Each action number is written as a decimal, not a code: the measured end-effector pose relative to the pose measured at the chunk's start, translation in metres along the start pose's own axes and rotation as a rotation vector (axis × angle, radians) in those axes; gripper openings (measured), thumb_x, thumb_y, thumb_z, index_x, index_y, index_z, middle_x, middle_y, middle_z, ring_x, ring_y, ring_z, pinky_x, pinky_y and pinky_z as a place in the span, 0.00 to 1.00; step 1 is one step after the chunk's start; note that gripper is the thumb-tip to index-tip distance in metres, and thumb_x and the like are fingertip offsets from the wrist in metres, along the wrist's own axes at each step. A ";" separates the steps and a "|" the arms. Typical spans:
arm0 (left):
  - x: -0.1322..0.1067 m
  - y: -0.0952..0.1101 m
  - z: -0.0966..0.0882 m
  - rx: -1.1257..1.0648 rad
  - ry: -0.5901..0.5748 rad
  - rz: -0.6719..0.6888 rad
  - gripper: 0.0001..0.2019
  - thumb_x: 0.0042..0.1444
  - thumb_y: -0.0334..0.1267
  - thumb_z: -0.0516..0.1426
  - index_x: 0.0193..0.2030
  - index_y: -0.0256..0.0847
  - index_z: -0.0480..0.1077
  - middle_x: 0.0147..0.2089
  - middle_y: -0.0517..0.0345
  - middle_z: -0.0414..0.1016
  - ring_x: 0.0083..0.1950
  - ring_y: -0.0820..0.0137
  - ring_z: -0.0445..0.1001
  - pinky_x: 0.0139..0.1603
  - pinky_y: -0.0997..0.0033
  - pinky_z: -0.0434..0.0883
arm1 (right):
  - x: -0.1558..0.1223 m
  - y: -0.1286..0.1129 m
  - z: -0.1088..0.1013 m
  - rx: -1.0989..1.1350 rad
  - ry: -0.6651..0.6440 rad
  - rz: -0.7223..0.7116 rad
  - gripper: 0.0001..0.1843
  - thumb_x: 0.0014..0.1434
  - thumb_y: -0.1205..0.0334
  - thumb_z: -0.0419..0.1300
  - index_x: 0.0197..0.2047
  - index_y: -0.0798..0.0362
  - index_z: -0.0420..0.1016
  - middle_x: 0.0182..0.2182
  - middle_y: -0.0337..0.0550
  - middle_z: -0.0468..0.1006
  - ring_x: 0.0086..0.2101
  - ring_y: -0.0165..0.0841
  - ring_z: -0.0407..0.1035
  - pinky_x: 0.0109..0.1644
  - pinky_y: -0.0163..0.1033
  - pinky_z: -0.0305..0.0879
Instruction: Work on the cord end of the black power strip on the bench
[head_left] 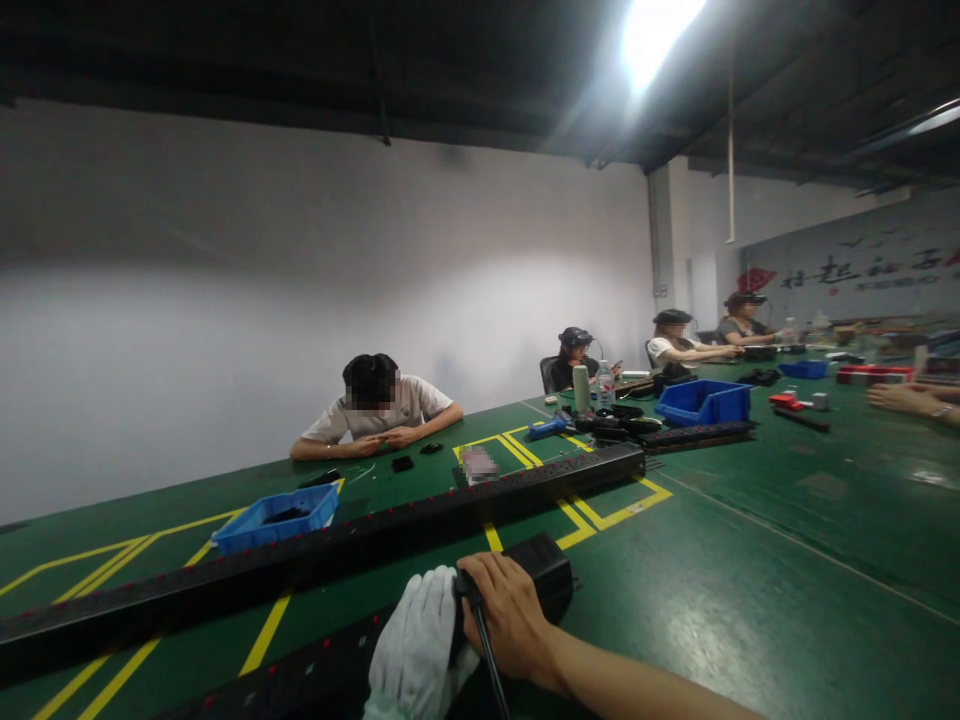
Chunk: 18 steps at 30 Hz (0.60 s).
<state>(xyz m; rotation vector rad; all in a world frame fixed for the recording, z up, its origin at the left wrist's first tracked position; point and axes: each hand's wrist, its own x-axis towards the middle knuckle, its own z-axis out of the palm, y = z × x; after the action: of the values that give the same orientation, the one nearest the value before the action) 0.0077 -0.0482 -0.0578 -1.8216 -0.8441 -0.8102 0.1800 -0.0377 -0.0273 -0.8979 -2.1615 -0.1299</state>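
A long black power strip with small red marks runs up from the bottom edge to a thick black end. My left hand, in a white glove, is closed around the strip just short of that end. Close beside it, my bare right hand is closed on a black cord that leads down out of the picture. Its fingers rest against the black end part; what lies beneath both palms is hidden. Farther off lies a second long black power strip, also with red marks.
Yellow tape lines cross the green table. Blue trays stand beyond the second strip, and a blue bin is at the right. A blue tool, bottles and black parts lie around. Several people sit at the table; another person's hands show at right.
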 end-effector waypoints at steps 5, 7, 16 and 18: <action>-0.001 0.000 0.001 -0.009 0.004 -0.002 0.26 0.55 0.43 0.52 0.57 0.27 0.60 0.52 0.36 0.68 0.54 0.53 0.68 0.51 0.51 0.69 | 0.000 0.000 0.000 -0.005 -0.001 -0.001 0.20 0.55 0.67 0.51 0.53 0.52 0.60 0.43 0.45 0.70 0.43 0.37 0.64 0.50 0.42 0.60; -0.001 0.000 0.001 -0.014 0.006 -0.004 0.26 0.55 0.43 0.51 0.57 0.27 0.60 0.52 0.36 0.68 0.54 0.53 0.68 0.51 0.51 0.69 | 0.000 0.000 0.000 -0.003 0.001 -0.004 0.20 0.55 0.67 0.51 0.52 0.52 0.60 0.43 0.45 0.70 0.43 0.36 0.64 0.49 0.42 0.60; -0.005 0.003 0.002 0.001 -0.028 -0.046 0.28 0.55 0.44 0.53 0.58 0.28 0.59 0.53 0.37 0.68 0.56 0.52 0.66 0.52 0.52 0.69 | 0.001 0.001 0.000 0.000 0.023 -0.013 0.21 0.54 0.68 0.52 0.52 0.51 0.61 0.43 0.45 0.70 0.43 0.36 0.64 0.49 0.43 0.61; -0.007 0.004 0.002 -0.005 -0.051 -0.053 0.28 0.55 0.46 0.54 0.58 0.28 0.59 0.54 0.37 0.68 0.57 0.51 0.65 0.53 0.52 0.69 | 0.001 0.002 0.001 -0.003 0.026 -0.021 0.21 0.54 0.69 0.52 0.52 0.51 0.61 0.43 0.45 0.70 0.43 0.36 0.64 0.49 0.43 0.61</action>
<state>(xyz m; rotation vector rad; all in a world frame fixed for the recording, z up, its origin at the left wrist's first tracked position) 0.0074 -0.0488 -0.0657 -1.8382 -0.9271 -0.8028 0.1802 -0.0357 -0.0274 -0.8704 -2.1476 -0.1540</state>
